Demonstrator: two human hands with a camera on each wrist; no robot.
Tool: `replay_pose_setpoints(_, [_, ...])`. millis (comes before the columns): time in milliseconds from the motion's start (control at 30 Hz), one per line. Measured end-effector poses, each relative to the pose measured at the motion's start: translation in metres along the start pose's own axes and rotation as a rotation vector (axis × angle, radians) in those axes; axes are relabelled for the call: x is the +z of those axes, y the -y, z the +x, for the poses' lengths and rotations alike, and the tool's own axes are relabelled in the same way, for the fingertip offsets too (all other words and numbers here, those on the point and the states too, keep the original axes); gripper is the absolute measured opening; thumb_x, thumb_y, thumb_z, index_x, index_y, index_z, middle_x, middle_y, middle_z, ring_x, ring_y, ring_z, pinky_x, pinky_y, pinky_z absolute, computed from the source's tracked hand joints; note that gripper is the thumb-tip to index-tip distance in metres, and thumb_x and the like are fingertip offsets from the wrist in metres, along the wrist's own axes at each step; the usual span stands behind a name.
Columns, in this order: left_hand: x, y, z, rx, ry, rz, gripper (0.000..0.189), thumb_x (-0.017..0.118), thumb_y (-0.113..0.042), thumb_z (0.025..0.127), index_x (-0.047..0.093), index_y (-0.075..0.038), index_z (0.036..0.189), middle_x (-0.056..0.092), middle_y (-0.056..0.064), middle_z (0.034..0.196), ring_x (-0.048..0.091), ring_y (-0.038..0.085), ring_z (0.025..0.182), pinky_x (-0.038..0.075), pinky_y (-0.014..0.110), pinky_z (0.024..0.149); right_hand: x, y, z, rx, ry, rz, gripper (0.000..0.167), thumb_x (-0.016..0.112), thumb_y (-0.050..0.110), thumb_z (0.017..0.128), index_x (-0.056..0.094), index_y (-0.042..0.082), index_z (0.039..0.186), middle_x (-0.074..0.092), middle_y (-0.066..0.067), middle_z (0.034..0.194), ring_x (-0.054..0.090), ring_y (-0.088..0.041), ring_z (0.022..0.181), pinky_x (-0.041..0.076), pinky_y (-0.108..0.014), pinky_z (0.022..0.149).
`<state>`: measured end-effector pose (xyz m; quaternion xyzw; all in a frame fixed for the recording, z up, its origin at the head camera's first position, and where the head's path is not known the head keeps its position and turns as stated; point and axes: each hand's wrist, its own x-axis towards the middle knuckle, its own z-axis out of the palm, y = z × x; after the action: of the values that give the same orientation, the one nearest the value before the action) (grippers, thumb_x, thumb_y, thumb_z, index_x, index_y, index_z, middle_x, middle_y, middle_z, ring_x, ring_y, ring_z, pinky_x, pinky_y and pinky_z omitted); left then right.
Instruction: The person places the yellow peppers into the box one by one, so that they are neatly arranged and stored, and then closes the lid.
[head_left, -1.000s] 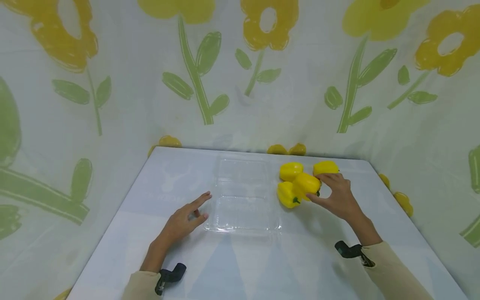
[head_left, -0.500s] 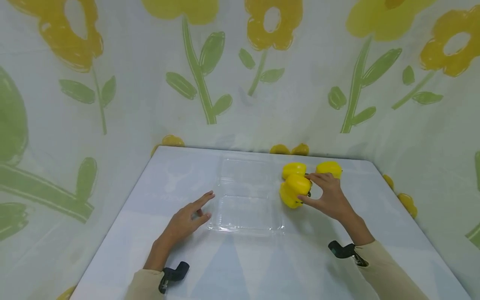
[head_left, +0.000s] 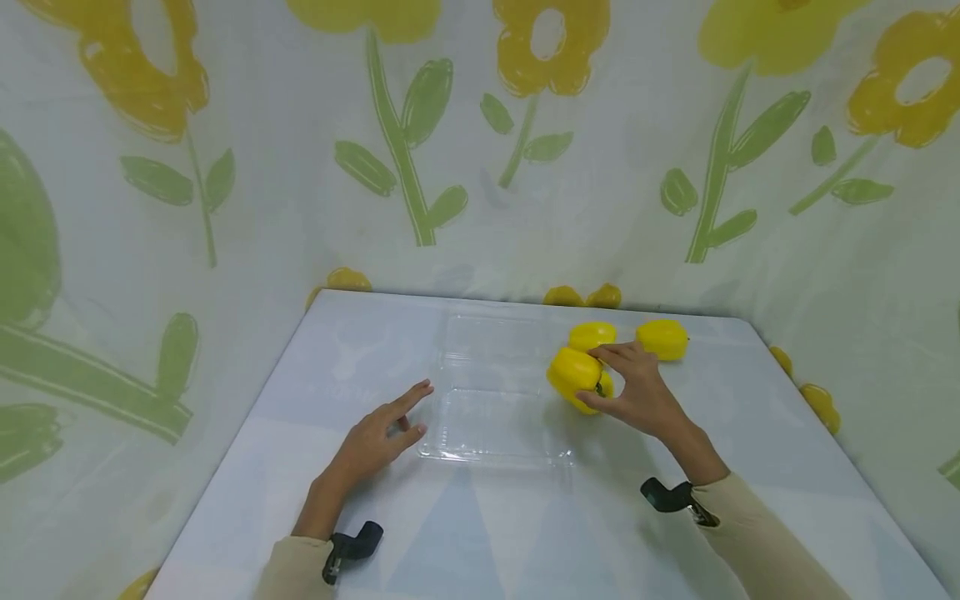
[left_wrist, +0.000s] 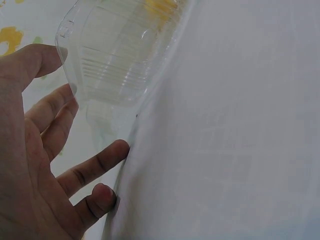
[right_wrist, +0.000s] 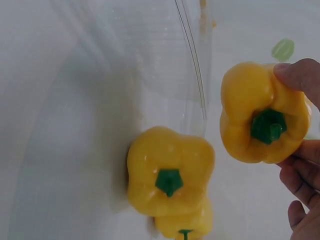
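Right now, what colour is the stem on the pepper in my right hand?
Dark green; the stem shows best in the right wrist view.

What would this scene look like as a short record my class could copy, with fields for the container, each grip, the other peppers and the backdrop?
Container: clear plastic, on a pale tabletop
Right-hand grip: thumb and fingers pinch a yellow pepper
Left-hand grip: at the container's left edge, fingers apart; whether it touches is hard to tell
Other peppers: three, all yellow, right of the container; one partly hidden by the held pepper
Backdrop: pale, printed with yellow flowers and green leaves
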<state>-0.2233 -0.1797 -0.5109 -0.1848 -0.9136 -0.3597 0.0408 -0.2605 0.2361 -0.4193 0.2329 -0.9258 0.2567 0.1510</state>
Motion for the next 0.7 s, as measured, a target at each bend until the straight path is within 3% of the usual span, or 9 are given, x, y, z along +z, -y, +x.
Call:
replay_pose_setpoints(200, [0.002, -0.001, 0.0, -0.01, 0.005, 0.002, 0.06, 0.061, -0.042, 0.098, 0.039, -0.038, 0.154, 0.036, -0.019, 0.156, 0.05, 0.01, 0.086, 0.039, 0.034, 0.064, 0.008, 0.006, 0.003, -0.019, 0.017, 0.029, 0.066, 0.09, 0.035, 0.074, 0.066, 0.003, 0.126, 0.063, -0.016, 0.128, 0.046, -0.034, 0.117, 0.024, -0.065, 0.102])
replay_pose_setpoints(433, [0.002, -0.002, 0.0, 0.008, -0.004, 0.005, 0.06, 0.062, -0.041, 0.098, 0.04, -0.035, 0.154, 0.037, -0.018, 0.156, 0.05, 0.008, 0.085, 0.039, 0.033, 0.062, 0.016, 0.01, 0.007, -0.052, 0.019, 0.053, 0.063, 0.09, 0.036, 0.074, 0.066, 0.008, 0.125, 0.062, -0.013, 0.128, 0.045, -0.031, 0.118, 0.025, -0.06, 0.095])
replay_pose_setpoints(700, [0.004, -0.004, 0.001, 0.013, -0.013, 0.002, 0.06, 0.063, -0.04, 0.097, 0.042, -0.034, 0.153, 0.038, -0.017, 0.156, 0.051, 0.008, 0.085, 0.039, 0.033, 0.062, 0.026, 0.016, 0.01, -0.068, 0.036, 0.072, 0.06, 0.089, 0.034, 0.074, 0.067, 0.011, 0.124, 0.063, -0.009, 0.125, 0.048, -0.028, 0.115, 0.025, -0.059, 0.097])
